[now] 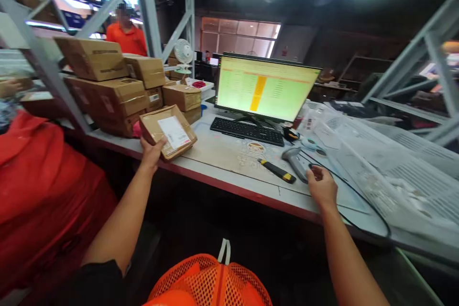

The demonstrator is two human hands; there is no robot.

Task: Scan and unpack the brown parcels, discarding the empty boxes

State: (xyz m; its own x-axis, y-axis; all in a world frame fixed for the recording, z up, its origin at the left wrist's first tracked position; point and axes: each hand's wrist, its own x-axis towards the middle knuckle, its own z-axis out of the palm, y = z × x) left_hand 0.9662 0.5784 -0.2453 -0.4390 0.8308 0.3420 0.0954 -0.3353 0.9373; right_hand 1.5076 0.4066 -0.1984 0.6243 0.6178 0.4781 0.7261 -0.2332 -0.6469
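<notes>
My left hand (pixel 152 154) grips a small cardboard box (pixel 155 123) by its near left corner. The box is tilted above the table's front edge, and a white shipping label (pixel 174 132) on it faces me. At the right, my right hand (pixel 322 185) has its fingers curled around the handle end of a grey barcode scanner (pixel 296 161), whose head points toward the keyboard. A black cable loops from the scanner along the right. Just left of the scanner lies a black and yellow utility knife (pixel 277 170).
A monitor (pixel 265 87) stands behind a black keyboard (pixel 246 131). Stacked cartons (pixel 107 98) fill the table's left side. White plastic baskets (pixel 390 167) stand at the right. Red cloth (pixel 43 191) bulges at the left, and a person in orange (pixel 127 39) is beyond the cartons.
</notes>
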